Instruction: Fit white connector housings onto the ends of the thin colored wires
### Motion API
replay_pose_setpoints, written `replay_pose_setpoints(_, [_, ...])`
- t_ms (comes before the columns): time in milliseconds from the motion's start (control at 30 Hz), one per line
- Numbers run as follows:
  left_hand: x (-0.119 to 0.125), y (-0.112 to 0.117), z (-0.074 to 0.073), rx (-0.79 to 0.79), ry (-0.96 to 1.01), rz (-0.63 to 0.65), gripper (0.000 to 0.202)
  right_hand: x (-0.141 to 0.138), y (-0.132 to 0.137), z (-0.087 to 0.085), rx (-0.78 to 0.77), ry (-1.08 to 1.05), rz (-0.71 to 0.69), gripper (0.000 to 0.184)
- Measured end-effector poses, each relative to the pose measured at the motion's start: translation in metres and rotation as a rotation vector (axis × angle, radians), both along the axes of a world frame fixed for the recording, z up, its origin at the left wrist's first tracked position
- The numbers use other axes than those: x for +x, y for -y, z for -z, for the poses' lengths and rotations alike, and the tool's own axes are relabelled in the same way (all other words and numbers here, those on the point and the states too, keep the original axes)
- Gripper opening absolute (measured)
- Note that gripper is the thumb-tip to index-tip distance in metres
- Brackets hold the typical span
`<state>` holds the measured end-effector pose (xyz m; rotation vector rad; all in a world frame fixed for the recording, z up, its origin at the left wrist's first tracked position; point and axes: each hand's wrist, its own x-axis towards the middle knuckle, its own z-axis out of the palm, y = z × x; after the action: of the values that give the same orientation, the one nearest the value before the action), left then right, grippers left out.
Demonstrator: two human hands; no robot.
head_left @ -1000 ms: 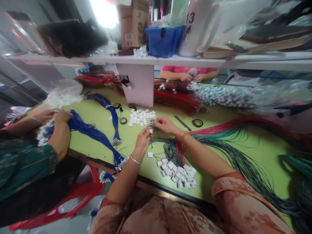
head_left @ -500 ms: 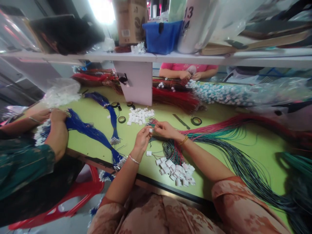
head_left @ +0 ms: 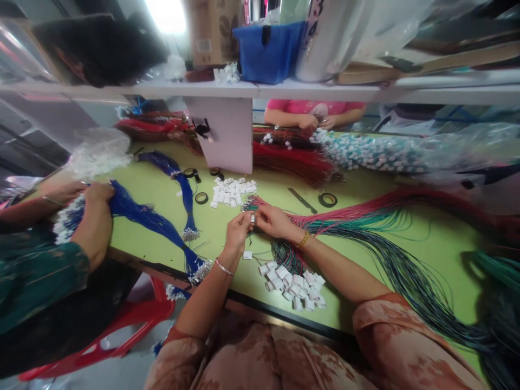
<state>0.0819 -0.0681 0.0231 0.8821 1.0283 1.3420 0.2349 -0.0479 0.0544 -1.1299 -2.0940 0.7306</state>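
Left fingers (head_left: 244, 219) pinch a white connector (head_left: 252, 219); right fingers (head_left: 264, 216) sit beside, their hold unclear.

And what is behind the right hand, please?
Wire ends show just beyond the right hand, and red wires appear on its other side; whatever the hand covers cannot be seen.

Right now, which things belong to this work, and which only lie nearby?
Apparently in use: small white plastic connector in left hand; long red, green and black wires; loose white connectors.

Lying nearby: round black tape roll; flat dark strip.
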Motion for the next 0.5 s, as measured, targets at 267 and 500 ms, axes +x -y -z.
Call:
replay_pose_setpoints(267, [0.035,0.055,-0.031,0.941,-0.600,0.418,0.020,0.015,-0.019,0.002,-0.249,0.046,-0.172,0.017])
replay_pose_setpoints(500, [0.040,0.061,-0.037,0.860,-0.619,0.623,0.026,-0.003,-0.001,0.040,-0.017,0.251,-0.011,0.010])
